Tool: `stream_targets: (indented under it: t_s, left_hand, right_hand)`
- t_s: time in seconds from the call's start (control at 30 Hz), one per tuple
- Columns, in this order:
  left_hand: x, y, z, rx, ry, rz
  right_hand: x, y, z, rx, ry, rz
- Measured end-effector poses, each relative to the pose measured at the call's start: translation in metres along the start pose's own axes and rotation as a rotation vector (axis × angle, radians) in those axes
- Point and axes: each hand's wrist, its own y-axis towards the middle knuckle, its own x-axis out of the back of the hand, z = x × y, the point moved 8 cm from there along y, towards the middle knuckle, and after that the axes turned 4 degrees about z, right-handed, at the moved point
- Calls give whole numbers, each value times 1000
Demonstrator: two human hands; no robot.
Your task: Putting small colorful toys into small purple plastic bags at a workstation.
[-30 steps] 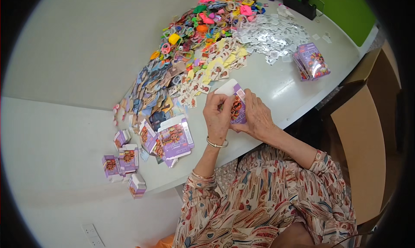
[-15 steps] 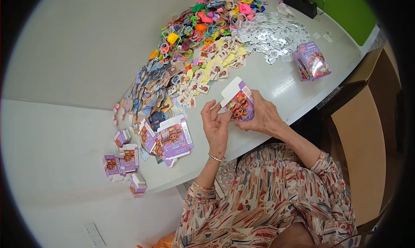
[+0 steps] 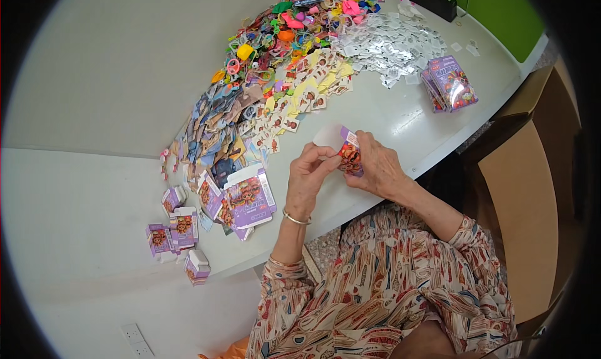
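A small purple cardboard box (image 3: 352, 161) with a colourful cartoon picture is held up over the near part of the table, its white flap standing open at the far end. My right hand (image 3: 383, 171) grips it from the right, thumb below and fingers along the far side. On the opposite side, my left hand (image 3: 308, 177) has its fingers bent, with thumb and forefinger pinched at the box's left edge. Those fingers cover part of the picture. Left of my left hand lie several flat purple box blanks (image 3: 249, 199), overlapping one another.
Small toys (image 3: 291, 30), clear packets (image 3: 394, 46), picture cards (image 3: 307, 99) and bluish packets (image 3: 213, 124) make one long heap along the wall. Filled-out purple boxes (image 3: 452, 83) stack at right. More small boxes (image 3: 183, 227) sit far left. A large carton (image 3: 523, 196) stands beside the table.
My left hand has closed in from loosely spread fingers to a pinch on the box's left edge. The box has turned a little, and my right hand now covers more of it.
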Motion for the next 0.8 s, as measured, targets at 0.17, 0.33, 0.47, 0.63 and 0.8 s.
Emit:
stream_targets:
  t_s: [0.17, 0.33, 0.47, 0.63, 0.8]
  left_hand:
    - [-11, 1, 1, 122, 49, 87]
    - [-6, -2, -1, -4, -51, -134]
    - [-6, -10, 9, -72, -228, -229]
    - [-6, -5, 47, 109, -332, -15]
    - [-14, 3, 24, 131, -117, 197]
  right_hand:
    - [-16, 4, -2, 27, 193, 312]
    - [-6, 8, -11, -24, 585, 284]
    - [-8, 11, -27, -63, 833, 267]
    - [-12, 4, -26, -121, 955, 426]
    - [-14, -2, -30, -138, 908, 548]
